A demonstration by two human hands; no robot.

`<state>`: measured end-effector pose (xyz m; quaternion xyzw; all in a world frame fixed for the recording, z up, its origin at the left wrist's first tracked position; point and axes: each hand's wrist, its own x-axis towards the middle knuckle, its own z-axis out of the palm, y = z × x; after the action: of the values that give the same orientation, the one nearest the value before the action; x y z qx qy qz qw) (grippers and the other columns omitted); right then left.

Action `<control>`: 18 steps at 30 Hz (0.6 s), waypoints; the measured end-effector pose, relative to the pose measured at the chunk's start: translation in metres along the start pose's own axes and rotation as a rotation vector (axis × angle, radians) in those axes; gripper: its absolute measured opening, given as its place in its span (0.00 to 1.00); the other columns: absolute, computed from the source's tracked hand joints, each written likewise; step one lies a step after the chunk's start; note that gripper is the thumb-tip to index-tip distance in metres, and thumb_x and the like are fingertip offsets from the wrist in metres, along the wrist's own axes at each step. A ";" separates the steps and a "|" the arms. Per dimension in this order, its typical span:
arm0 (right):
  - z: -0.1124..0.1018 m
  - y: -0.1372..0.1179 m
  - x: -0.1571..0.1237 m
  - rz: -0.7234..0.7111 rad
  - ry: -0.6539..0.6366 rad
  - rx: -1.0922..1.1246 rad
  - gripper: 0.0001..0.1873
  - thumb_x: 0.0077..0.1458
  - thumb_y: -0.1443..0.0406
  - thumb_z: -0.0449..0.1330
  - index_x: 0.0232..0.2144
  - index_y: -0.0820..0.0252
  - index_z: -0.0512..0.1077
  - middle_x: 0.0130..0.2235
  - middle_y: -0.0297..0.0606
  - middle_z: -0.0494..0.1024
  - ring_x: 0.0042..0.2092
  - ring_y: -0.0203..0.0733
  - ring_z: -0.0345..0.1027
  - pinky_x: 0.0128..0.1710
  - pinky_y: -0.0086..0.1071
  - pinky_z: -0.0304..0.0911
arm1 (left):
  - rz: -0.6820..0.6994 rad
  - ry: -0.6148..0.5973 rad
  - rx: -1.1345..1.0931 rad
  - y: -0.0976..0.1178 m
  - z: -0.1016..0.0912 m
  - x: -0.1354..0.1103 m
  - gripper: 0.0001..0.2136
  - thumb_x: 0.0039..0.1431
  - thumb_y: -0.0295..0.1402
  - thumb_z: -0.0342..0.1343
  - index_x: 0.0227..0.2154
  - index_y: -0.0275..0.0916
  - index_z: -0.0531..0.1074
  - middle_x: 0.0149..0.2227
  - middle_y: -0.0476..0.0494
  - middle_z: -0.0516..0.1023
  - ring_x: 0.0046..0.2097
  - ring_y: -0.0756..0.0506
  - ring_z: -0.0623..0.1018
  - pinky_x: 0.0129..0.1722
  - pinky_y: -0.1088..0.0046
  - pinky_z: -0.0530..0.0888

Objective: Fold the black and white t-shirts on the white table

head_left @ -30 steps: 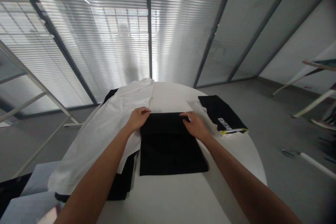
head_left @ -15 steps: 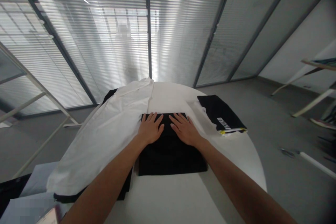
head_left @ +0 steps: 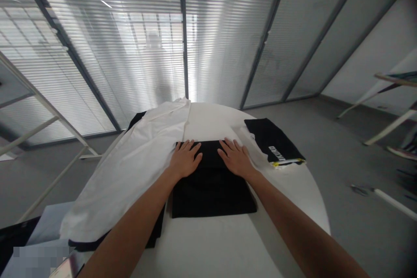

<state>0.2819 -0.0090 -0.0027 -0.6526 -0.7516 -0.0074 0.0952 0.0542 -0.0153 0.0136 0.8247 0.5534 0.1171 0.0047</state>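
Note:
A black garment (head_left: 213,195), folded into a flat rectangle, lies on the white table (head_left: 215,247) before me. On its far left corner my left hand (head_left: 185,158) rests with the fingers spread. My right hand (head_left: 236,158) lies flat across the far right corner, fingers also apart. Neither hand grips the cloth. To the left, close to my left hand, a white garment (head_left: 133,169) is laid out over black cloth (head_left: 156,232). Right of my right hand is another folded black piece (head_left: 272,139) with white lettering and a yellow and white edge.
A phone (head_left: 67,266) and grey-blue cloth (head_left: 48,226) are at the lower left. A pale metal frame (head_left: 58,117) stands on the left. Blinds (head_left: 150,65) behind glass panels rise beyond the table. Table legs (head_left: 387,128) and a white pole (head_left: 392,203) show at right.
My right hand has slid a little to the right along the far edge of the folded black garment. The left hand has barely moved.

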 end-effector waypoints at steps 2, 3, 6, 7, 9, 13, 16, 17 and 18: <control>0.002 0.003 0.001 0.038 0.010 -0.010 0.30 0.66 0.50 0.38 0.66 0.50 0.53 0.67 0.40 0.54 0.67 0.58 0.43 0.62 0.58 0.43 | -0.023 -0.013 -0.011 -0.004 -0.001 0.002 0.26 0.67 0.48 0.34 0.63 0.48 0.59 0.66 0.43 0.59 0.67 0.39 0.56 0.65 0.54 0.51; 0.002 0.004 0.002 0.054 0.011 -0.010 0.30 0.66 0.50 0.38 0.66 0.50 0.53 0.67 0.41 0.55 0.67 0.58 0.43 0.61 0.58 0.43 | -0.031 -0.019 -0.014 -0.008 -0.001 0.003 0.26 0.67 0.49 0.34 0.63 0.48 0.59 0.66 0.43 0.58 0.67 0.39 0.56 0.64 0.55 0.52; 0.005 0.008 0.004 0.072 0.030 -0.003 0.31 0.66 0.50 0.38 0.66 0.54 0.53 0.65 0.43 0.58 0.67 0.57 0.44 0.61 0.58 0.43 | -0.069 -0.039 -0.025 -0.020 -0.003 0.004 0.26 0.66 0.50 0.34 0.63 0.50 0.59 0.67 0.43 0.57 0.67 0.38 0.56 0.64 0.52 0.52; 0.006 0.009 0.004 0.073 0.049 -0.001 0.31 0.66 0.50 0.38 0.65 0.56 0.54 0.65 0.45 0.58 0.67 0.57 0.44 0.62 0.58 0.43 | -0.094 -0.042 -0.029 -0.025 -0.003 0.005 0.26 0.66 0.50 0.34 0.63 0.50 0.59 0.66 0.42 0.57 0.67 0.38 0.56 0.63 0.50 0.53; 0.007 0.012 0.006 0.089 0.096 0.005 0.31 0.66 0.51 0.39 0.63 0.60 0.59 0.64 0.48 0.60 0.66 0.58 0.45 0.61 0.58 0.43 | -0.144 -0.027 -0.037 -0.033 -0.004 0.005 0.26 0.66 0.50 0.34 0.62 0.49 0.59 0.65 0.41 0.60 0.66 0.37 0.58 0.62 0.48 0.54; 0.008 0.018 0.009 0.134 0.122 0.052 0.28 0.65 0.52 0.42 0.56 0.62 0.67 0.61 0.50 0.64 0.64 0.59 0.50 0.60 0.58 0.46 | -0.166 0.053 -0.055 -0.043 -0.006 0.006 0.25 0.67 0.46 0.36 0.59 0.41 0.64 0.60 0.39 0.67 0.62 0.38 0.63 0.60 0.52 0.57; 0.007 0.019 0.011 0.137 0.101 0.094 0.26 0.65 0.53 0.43 0.54 0.60 0.69 0.60 0.49 0.65 0.63 0.56 0.51 0.60 0.58 0.45 | -0.172 0.100 -0.075 -0.044 -0.008 0.006 0.22 0.66 0.43 0.38 0.55 0.40 0.69 0.57 0.40 0.71 0.59 0.39 0.66 0.59 0.56 0.60; 0.007 0.019 0.011 0.138 0.094 0.108 0.25 0.65 0.53 0.44 0.53 0.59 0.70 0.60 0.49 0.65 0.63 0.55 0.51 0.60 0.58 0.44 | -0.172 0.107 -0.083 -0.044 -0.009 0.006 0.21 0.66 0.43 0.39 0.53 0.41 0.70 0.55 0.40 0.72 0.58 0.39 0.67 0.58 0.56 0.61; 0.006 0.018 0.012 0.141 0.087 0.123 0.24 0.65 0.53 0.44 0.52 0.59 0.70 0.60 0.49 0.65 0.63 0.55 0.51 0.60 0.58 0.44 | -0.173 0.110 -0.092 -0.045 -0.009 0.007 0.21 0.66 0.42 0.39 0.52 0.41 0.71 0.54 0.40 0.73 0.57 0.39 0.68 0.57 0.57 0.62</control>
<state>0.2975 0.0060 -0.0089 -0.6958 -0.6980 0.0171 0.1682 0.0141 0.0069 0.0178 0.7650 0.6160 0.1867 0.0221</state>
